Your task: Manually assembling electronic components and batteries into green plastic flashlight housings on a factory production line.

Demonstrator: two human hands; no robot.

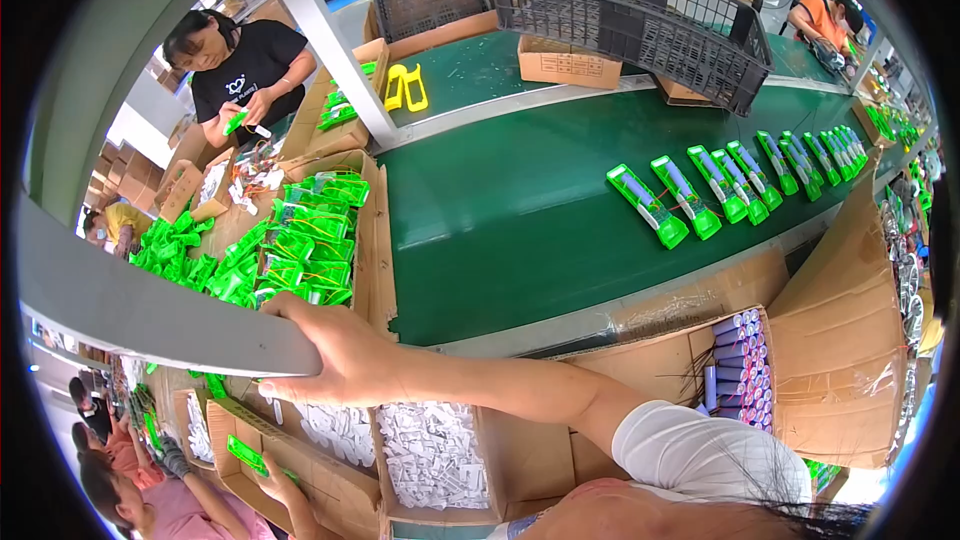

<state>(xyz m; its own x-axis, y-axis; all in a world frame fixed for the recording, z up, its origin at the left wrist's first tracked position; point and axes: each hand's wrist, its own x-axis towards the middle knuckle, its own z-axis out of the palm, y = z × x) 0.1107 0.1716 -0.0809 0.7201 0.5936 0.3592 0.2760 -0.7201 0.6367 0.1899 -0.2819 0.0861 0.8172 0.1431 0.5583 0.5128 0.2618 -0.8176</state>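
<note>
My right arm, in a white sleeve, reaches from the lower right across to the left. Its hand (345,352) is closed round the end of a curved grey metal bar (180,295), fingers partly hidden behind it. At the lower left, my left hand (280,485) grips a small bright-green plastic casing (246,455) over a long cardboard box (340,500). Beside that box are open boxes of small white plastic parts (432,455). Beyond the bar, a carton holds stacked green casings with wires (312,230).
A green conveyor belt (490,240) carries a row of green casings (690,198) with purple cells. Purple cylindrical batteries (740,370) fill a box at right. Black crates (640,25) stand behind. A worker in black (250,70) and one in pink (165,515) handle parts.
</note>
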